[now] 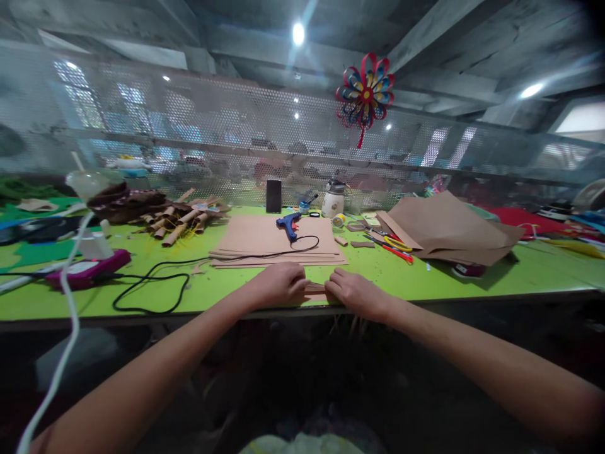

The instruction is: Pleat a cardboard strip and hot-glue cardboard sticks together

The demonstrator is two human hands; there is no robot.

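Note:
At the front edge of the green table, a narrow piece of brown paper (316, 289) lies between my hands. It looks folded or rolled, with several layers showing. My left hand (280, 282) has its fingers curled over the left end of it. The right end is pinched under the bent fingers of my right hand (355, 292). Just beyond them is a stack of flat brown paper sheets (243, 234). On that stack rests a blue glue gun (287, 226) with a red trigger, its black cord (246, 256) trailing left.
To the left stand a purple power strip (89, 270) and a pile of rolled brown paper tubes (177, 224). Pliers with red and yellow handles (397, 249) lie right of the stack, beside large brown sheets (449, 227). Behind are a white bottle (333, 198) and a mesh partition (227, 126).

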